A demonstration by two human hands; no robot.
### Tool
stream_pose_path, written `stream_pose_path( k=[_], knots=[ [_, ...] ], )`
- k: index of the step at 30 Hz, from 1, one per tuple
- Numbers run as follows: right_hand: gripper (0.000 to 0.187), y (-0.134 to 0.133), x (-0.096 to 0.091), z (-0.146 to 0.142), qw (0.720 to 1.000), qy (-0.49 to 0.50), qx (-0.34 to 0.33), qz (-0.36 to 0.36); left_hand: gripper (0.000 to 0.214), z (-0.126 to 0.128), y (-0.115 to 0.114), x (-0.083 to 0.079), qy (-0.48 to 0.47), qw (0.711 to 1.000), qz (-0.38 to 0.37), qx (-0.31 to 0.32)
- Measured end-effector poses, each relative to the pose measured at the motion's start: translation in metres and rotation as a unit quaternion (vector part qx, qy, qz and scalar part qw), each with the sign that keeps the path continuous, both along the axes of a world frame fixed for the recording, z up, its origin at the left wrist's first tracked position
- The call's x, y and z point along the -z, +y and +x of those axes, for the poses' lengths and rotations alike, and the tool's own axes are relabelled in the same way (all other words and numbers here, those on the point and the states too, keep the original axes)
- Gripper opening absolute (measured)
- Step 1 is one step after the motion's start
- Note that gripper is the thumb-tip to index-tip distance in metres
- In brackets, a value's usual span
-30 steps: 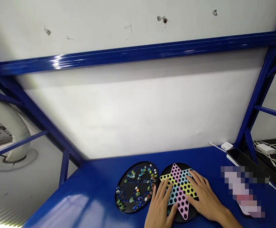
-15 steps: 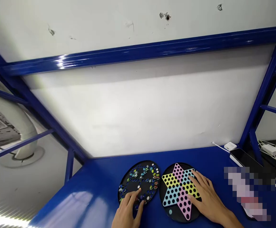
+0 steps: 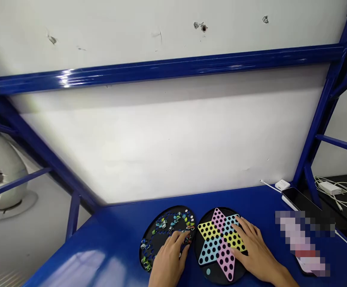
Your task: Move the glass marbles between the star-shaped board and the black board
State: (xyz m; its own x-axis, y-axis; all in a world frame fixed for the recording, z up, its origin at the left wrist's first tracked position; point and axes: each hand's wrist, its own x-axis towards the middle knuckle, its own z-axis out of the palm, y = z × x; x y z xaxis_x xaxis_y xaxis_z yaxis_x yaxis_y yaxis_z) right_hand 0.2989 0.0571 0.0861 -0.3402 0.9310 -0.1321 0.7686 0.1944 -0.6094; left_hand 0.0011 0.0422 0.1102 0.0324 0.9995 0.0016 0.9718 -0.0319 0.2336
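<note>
Head view: two round black pieces, side by side on a blue table (image 3: 113, 235).

Item, left hand (image 3: 168, 257): changed. A second ago at the left part of the star board (image 3: 221, 235); now above the lower right of the marble dish (image 3: 159, 240). Fingers curled, thumb apart from the forefinger; whether anything is pinched between, cannot tell.

Item, right hand (image 3: 255, 253): unchanged in place. Fingers spread, thumb and fingertips on the right side of the star board, nothing grasped; apparently a steadying touch.

Item, star board: pink, yellow and pale blue points with dark holes, lying on a round base (image 3: 213, 277). Left side now uncovered; no marbles made out in the holes. A pale blue disc (image 3: 208, 271) shows near the lower rim of the base.

Item, marbles (image 3: 177, 217): mixed colours, scattered about the marble dish, some hidden by the left hand. With one hand among them, attention seems to have passed from board to pieces.

Item, further right: dark phone (image 3: 300, 198), white charger (image 3: 282, 184), one pixelated object (image 3: 302, 239).
</note>
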Motion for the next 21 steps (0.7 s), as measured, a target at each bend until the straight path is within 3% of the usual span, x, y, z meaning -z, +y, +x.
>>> stream_pose_path(
  k=[4, 8, 14, 18, 21],
  knots=[
    [0.073, 0.0, -0.007, -0.001, 1.0, -0.012, 0.0, -0.019, 0.04, 0.008, 0.014, -0.007, 0.012, 0.998, -0.062, 0.004],
    [0.074, 0.0, -0.01, -0.003, 0.999, -0.032, -0.003, -0.025, 0.029, 0.002, 0.022, -0.006, -0.052, 0.996, -0.077, 0.014],
    [0.073, 0.001, -0.009, -0.004, 0.999, -0.036, -0.003, -0.018, 0.024, -0.004, 0.021, -0.008, -0.098, 0.993, -0.061, -0.012],
    [0.072, 0.002, -0.007, -0.003, 0.999, -0.037, -0.004, -0.019, 0.026, 0.01, 0.018, -0.017, -0.166, 0.986, -0.007, -0.027],
    [0.072, 0.002, -0.005, -0.003, 0.999, -0.038, -0.005, -0.019, 0.031, 0.026, 0.016, -0.02, -0.203, 0.979, 0.008, -0.003]
  ],
)
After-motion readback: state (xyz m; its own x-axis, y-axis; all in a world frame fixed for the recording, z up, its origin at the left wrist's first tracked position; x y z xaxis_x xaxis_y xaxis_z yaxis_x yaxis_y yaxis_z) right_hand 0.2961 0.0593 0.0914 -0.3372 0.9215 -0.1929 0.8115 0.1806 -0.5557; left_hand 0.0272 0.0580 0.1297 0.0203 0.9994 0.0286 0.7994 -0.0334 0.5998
